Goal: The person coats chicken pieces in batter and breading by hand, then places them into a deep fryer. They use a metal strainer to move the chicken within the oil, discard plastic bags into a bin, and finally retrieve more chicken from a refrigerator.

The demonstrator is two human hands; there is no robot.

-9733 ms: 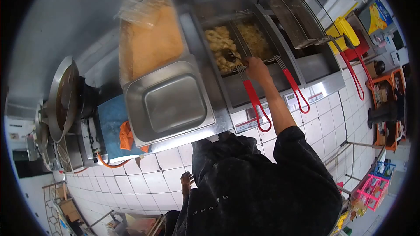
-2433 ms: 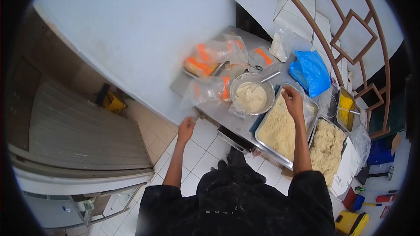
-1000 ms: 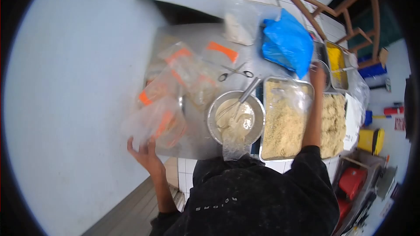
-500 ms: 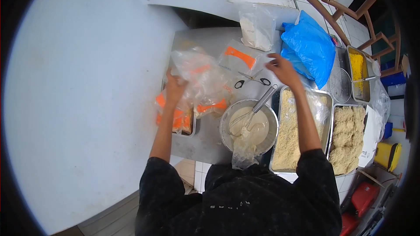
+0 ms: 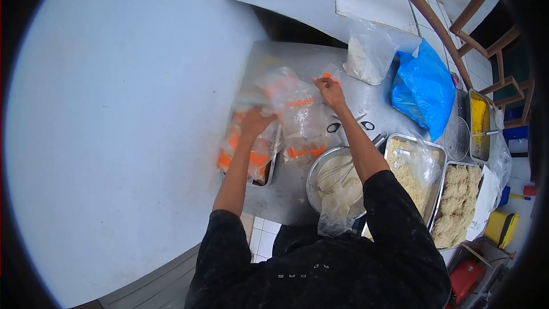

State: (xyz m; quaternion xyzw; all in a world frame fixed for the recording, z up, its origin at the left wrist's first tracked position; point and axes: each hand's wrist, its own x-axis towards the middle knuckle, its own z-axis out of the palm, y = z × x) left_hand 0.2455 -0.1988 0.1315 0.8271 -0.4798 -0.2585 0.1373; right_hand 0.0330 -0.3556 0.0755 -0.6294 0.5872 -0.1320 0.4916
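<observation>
Blurred clear plastic surrounds my left hand [image 5: 257, 123], above a tray of orange-printed packets [image 5: 257, 157]; its finger grip is unclear. My right hand [image 5: 330, 92] pinches a flat clear bag with an orange print [image 5: 331, 74]. Between my hands lies a clear plastic bag with orange lettering [image 5: 299, 111]. Black-handled scissors [image 5: 349, 125] lie below my right hand. Beneath my right forearm is a bowl of pale batter [image 5: 325, 178] with a whisk [image 5: 342, 173] and some crumpled plastic in it.
At the right are a blue plastic bag [image 5: 423, 88], a bag of white powder [image 5: 365, 63], a tray of crumbs [image 5: 409, 174], another crumb tray [image 5: 457, 200], a round sieve [image 5: 457, 137] and a container of yellow bits [image 5: 479, 117]. A white surface [image 5: 126, 137] fills the left.
My right hand has moved from beside the blue bag onto the flat orange-printed bag and closed on it. My left hand has shifted slightly right and down. The whole view has shifted.
</observation>
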